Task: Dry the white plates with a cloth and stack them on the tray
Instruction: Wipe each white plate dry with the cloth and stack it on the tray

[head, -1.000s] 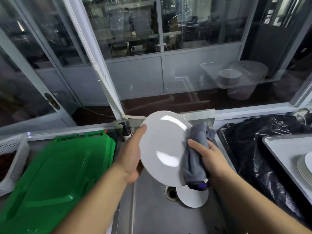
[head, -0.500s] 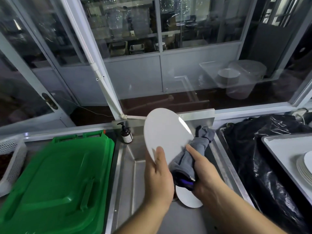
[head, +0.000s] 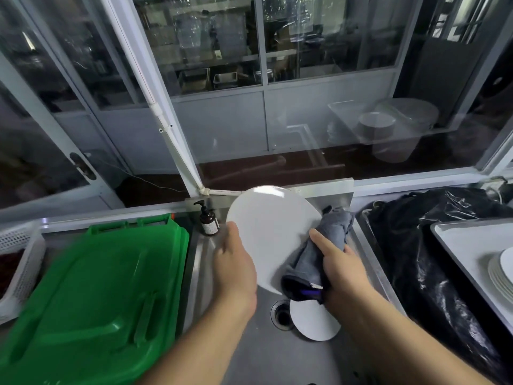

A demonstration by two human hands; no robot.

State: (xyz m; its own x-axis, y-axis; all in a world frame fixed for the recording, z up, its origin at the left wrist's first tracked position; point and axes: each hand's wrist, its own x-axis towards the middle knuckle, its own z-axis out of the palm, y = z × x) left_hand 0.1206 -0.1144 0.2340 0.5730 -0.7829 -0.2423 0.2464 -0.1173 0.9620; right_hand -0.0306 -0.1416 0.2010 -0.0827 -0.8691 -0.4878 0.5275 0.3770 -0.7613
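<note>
We are mid-drying: our left hand (head: 234,269) grips the round white ceramic plate (head: 273,234) by its nine-o'clock edge above the steel sink (head: 277,362), while our right hand (head: 340,266) clenches the bunched grey cloth (head: 319,252) against its four-o'clock rim. Next, we judge, it goes onto the stacked plates (head: 501,269) on the grey tray (head: 466,245) at three o'clock.
</note>
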